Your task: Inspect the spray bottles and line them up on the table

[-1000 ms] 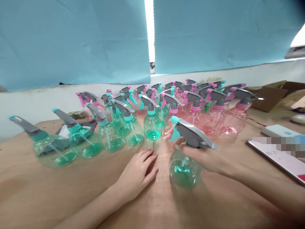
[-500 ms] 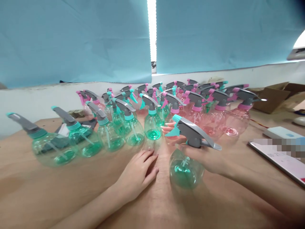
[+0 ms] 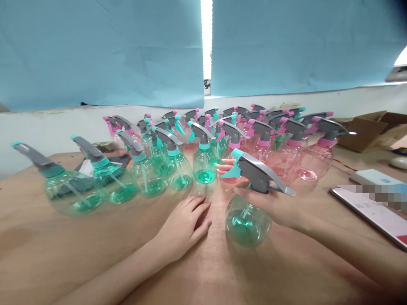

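Note:
My right hand grips a green spray bottle by its neck, just under the grey sprayer head with a turquoise nozzle and trigger. The bottle is see-through, with a dip tube visible inside. Its fingers reach round behind the trigger and show to its left. My left hand lies flat on the wooden table, palm down, fingers stretched, holding nothing. Beyond it, green spray bottles stand in a row on the left. Pink spray bottles stand in close rows on the right.
At right lie a phone and a white box-like device. An open cardboard box stands at the back right. Behind the left bottles lies a dark cloth or bag. Blue curtains hang behind the table.
The view has shifted very slightly. Both hands keep their places, and my right hand still holds the green spray bottle.

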Demonstrator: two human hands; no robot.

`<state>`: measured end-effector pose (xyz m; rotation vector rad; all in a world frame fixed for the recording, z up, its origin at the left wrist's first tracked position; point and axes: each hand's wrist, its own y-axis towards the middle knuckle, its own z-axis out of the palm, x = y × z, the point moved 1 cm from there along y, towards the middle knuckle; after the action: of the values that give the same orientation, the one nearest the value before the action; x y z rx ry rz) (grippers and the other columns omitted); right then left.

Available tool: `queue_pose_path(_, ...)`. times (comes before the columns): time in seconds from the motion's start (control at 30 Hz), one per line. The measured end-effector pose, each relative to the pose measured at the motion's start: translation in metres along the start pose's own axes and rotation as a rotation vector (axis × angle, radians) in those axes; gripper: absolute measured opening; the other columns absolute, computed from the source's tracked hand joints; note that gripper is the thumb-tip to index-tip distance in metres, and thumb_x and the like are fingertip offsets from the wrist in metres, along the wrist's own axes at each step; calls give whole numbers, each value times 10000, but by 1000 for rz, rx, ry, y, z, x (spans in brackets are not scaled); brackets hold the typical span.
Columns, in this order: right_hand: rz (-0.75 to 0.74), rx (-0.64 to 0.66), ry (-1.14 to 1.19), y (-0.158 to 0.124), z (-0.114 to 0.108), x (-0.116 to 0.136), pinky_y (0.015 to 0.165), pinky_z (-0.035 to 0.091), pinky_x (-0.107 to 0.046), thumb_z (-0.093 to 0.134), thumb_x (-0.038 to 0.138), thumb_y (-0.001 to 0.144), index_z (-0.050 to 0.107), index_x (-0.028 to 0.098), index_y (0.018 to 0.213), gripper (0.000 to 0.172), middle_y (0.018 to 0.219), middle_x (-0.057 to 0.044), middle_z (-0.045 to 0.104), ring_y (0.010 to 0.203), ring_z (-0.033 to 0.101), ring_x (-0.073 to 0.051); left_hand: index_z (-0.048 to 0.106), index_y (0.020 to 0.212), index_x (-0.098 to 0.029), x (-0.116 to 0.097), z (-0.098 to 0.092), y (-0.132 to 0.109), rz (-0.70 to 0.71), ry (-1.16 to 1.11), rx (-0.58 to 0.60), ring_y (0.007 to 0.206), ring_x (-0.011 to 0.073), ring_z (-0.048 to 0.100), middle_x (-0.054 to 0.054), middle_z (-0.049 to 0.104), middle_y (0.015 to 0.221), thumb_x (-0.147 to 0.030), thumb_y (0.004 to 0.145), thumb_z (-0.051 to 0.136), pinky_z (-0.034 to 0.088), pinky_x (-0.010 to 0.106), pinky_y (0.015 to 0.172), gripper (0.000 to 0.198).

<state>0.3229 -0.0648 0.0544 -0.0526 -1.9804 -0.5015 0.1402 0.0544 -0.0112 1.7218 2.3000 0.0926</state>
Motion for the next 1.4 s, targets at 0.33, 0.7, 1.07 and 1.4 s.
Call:
queue_pose_path(0.33,-2,-37,-39,-1,-1,1,630,492,-340,525,203,736,603,246,773,96,699,7,605,690,593,-194,567,1264,-182,1,0,0,11,-19,-24,1235,297,493,115,566,1324,-342,951,472,387,480,1041,364)
queue_pose_path(0.7,-18,-54,-72,-2,-1,0,570,488,-318,536,186,758,652,269,886,192,600,29,559,604,571,-172,562,1275,-186,0,-1,0,3,-23,-13,1231,291,498,114,567,1326,-335,952,474,385,473,1044,366)
queue_pose_path(1.07,-5,-108,-118,-2,-2,-3,608,507,-341,564,185,741,632,250,759,96,681,16,619,695,610,-195,558,1283,-157,-1,-1,0,-9,-10,16,1246,292,481,129,545,1349,-328,953,481,386,476,1044,380)
queue_pose_path(1.4,37,-89,-118,-2,-4,4,537,478,-326,549,197,710,616,256,715,89,644,5,624,655,611,-204,555,1285,-166,-1,1,-1,-9,-21,10,1243,287,483,123,547,1346,-323,953,481,391,466,1040,374)
